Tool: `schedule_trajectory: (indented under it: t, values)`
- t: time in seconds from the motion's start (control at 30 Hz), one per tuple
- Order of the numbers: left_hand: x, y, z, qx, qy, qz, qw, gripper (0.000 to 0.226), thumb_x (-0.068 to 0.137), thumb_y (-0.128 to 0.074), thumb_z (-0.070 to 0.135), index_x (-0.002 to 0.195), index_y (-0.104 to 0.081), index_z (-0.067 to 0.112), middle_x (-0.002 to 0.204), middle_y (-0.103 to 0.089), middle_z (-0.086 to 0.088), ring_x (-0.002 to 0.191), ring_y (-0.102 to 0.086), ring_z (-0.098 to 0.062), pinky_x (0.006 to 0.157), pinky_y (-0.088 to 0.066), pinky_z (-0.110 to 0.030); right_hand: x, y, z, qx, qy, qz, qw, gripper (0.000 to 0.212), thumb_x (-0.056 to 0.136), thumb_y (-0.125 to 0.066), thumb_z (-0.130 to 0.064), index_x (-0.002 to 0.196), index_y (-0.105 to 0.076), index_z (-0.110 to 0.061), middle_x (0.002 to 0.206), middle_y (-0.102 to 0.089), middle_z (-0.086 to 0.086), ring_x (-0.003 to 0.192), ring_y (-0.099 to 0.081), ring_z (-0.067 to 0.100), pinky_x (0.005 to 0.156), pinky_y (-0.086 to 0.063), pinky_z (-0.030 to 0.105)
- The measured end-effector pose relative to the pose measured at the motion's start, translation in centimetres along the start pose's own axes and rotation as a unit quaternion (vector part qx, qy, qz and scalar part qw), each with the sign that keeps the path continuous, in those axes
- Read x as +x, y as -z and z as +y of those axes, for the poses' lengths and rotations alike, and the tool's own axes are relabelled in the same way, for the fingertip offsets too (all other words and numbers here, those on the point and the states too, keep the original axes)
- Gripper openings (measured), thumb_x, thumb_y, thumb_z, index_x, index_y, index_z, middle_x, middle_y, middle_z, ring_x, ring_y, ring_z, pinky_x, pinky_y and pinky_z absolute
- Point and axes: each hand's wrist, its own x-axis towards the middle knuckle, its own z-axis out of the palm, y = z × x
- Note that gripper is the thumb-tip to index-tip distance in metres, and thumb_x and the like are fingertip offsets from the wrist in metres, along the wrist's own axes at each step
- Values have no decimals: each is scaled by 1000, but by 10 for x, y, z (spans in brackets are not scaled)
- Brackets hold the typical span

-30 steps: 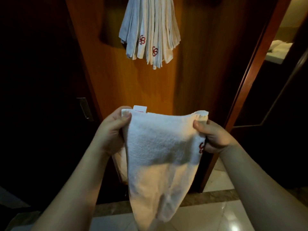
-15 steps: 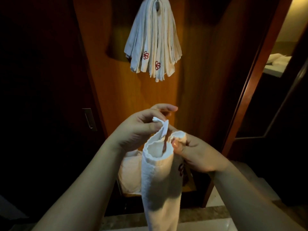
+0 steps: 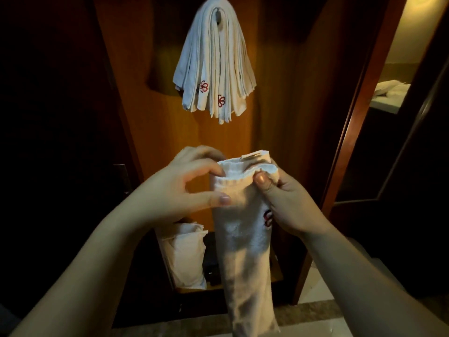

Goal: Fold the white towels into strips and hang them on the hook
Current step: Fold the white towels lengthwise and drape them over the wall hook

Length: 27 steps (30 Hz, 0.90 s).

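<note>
At far left, a dark door [image 3: 60, 142] with a metal latch plate [image 3: 122, 177] stood beside a lit wooden panel [image 3: 150, 132]. The left hand [image 3: 179, 188] reached in from lower left, its fingers [image 3: 213, 170] curled narrow and its thumb pressing the left edge of the folded white towel [image 3: 245, 239], so that the hand pinched the towel near its top. The towel hung as a long narrow strip in front of the panel, a red emblem [image 3: 268, 218] on its right edge. Behind and below it lay a white bag [image 3: 187, 256] on a low shelf. Above, a bundle of hung towels [image 3: 213, 69] draped over the hook [image 3: 218, 14]. The right hand [image 3: 289, 203] gripped the towel's upper right corner, thumb over the hem. At far right, a doorway [image 3: 388, 98] opened onto a lit room
</note>
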Motion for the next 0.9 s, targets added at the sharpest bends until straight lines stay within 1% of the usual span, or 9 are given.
schedule_trajectory:
  t: [0.07, 0.13, 0.23, 0.3, 0.37, 0.47, 0.6, 0.77, 0.9]
  values:
    - [9, 8, 4, 111, 21, -38, 993, 13, 88, -59, 54, 83, -50, 47, 101, -56, 27, 94, -52, 7, 68, -40, -19, 4, 5, 2, -5, 1, -9, 1000, 26, 86, -60, -51, 105, -76, -42, 128, -59, -3, 121, -60, 17, 99, -52, 31]
    - [21, 13, 9, 180, 38, -72, 980, 16, 93, -60, 43, 81, -50, 41, 86, -57, 14, 77, -52, -3, 61, -38, -23, 10, 11, 5, -41, 8, -8, 999, 21, 89, -63, -41, 104, -77, -38, 122, -59, -10, 119, -60, 14, 99, -53, 31]
    - [37, 16, 10, 229, 54, -111, 966, 16, 97, -55, 43, 83, -51, 36, 85, -55, 11, 76, -51, -3, 63, -40, -23, 23, 25, 2, -76, 13, 4, 997, 17, 86, -70, -34, 101, -79, -33, 112, -61, -5, 111, -63, 18, 93, -55, 32]
    - [45, 19, 8, 236, 59, -130, 961, 20, 97, -54, 46, 80, -51, 34, 82, -54, 11, 74, -49, -3, 60, -36, -23, 29, 33, -4, -114, 21, -8, 993, 17, 82, -73, -40, 97, -79, -34, 106, -63, -10, 105, -65, 11, 85, -52, 21]
    - [51, 22, 6, 241, 66, -147, 957, 23, 96, -54, 49, 84, -56, 30, 81, -56, 8, 72, -50, -5, 58, -34, -26, 35, 40, -10, -173, 15, -38, 984, 15, 80, -71, -46, 92, -78, -39, 101, -63, -17, 98, -65, 5, 81, -50, 16]
    - [56, 26, 5, 247, 77, -186, 948, 29, 95, -55, 53, 84, -59, 26, 76, -58, 4, 68, -52, -10, 56, -34, -29, 43, 46, -16, -234, 3, -80, 969, 20, 79, -68, -51, 88, -78, -36, 96, -64, -17, 90, -65, 3, 79, -50, 18]
    - [58, 29, 6, 241, 81, -219, 942, 32, 94, -57, 53, 77, -57, 26, 70, -56, 4, 59, -49, -7, 55, -33, -29, 47, 46, -16, -290, -23, -135, 947, 17, 81, -63, -53, 84, -74, -40, 98, -66, -19, 92, -65, 1, 80, -47, 15]
    - [55, 33, 1, 238, 51, -180, 953, 29, 91, -58, 52, 79, -58, 27, 74, -58, 3, 66, -53, -12, 58, -41, -34, 49, 45, -14, -333, -18, -140, 932, 8, 95, -61, -40, 89, -65, -35, 92, -64, -12, 85, -63, 5, 74, -50, 23]
    - [56, 32, -3, 250, 46, -174, 951, 28, 92, -62, 46, 80, -61, 21, 75, -58, -2, 67, -53, -16, 60, -42, -35, 51, 38, -14, -371, -5, -152, 916, 9, 96, -62, -30, 93, -55, -33, 94, -63, -10, 84, -61, 2, 69, -49, 20]
